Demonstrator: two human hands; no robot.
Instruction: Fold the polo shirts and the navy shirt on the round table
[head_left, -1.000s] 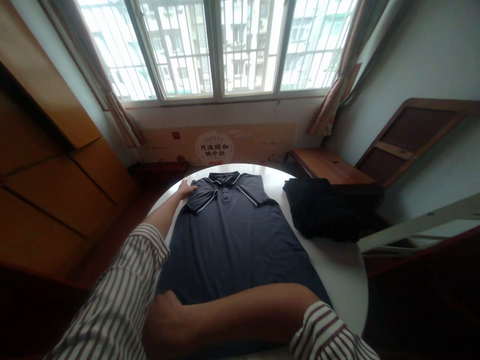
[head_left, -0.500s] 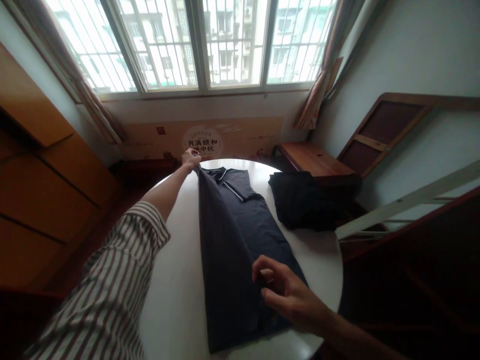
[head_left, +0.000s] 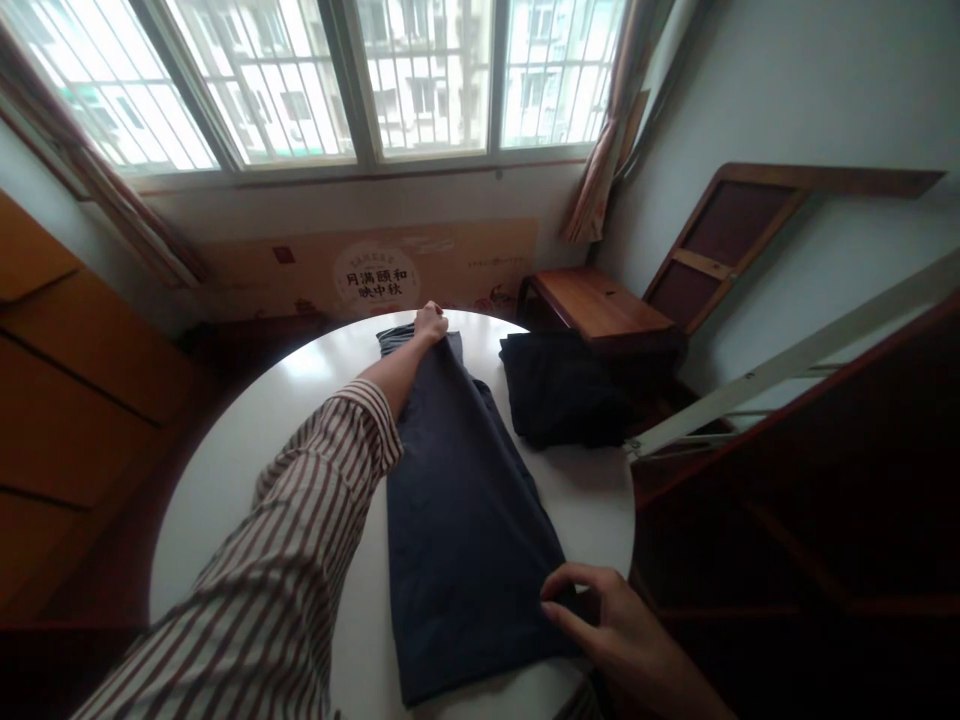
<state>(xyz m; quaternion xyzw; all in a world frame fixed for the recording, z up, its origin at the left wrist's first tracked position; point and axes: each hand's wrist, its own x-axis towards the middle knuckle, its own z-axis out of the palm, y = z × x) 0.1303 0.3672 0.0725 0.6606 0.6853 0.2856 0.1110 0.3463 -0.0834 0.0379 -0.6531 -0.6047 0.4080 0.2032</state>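
Note:
A dark blue-grey shirt (head_left: 465,520) lies lengthwise on the round white table (head_left: 225,500), folded into a long strip. My left hand (head_left: 431,323) is closed on the cloth at its far end, beside the collar part. My left forearm, in a striped sleeve, crosses over the shirt's left side. At the near right corner, the thumb and forefinger of my right hand (head_left: 619,630) come together in a pinch on the shirt's edge. The other fingers of that hand are mostly hidden.
A folded black garment (head_left: 562,390) rests on the table right of the shirt. Beyond it stands a brown wooden bench (head_left: 600,300). A pale rail (head_left: 750,375) slopes down to the table's right edge. Barred windows and a printed banner (head_left: 487,265) are behind.
My left hand has carried the shirt's far left edge over to the right, hiding the sleeve. My right hand has moved to the near right edge, its fingertips closing there. The view has shifted right.

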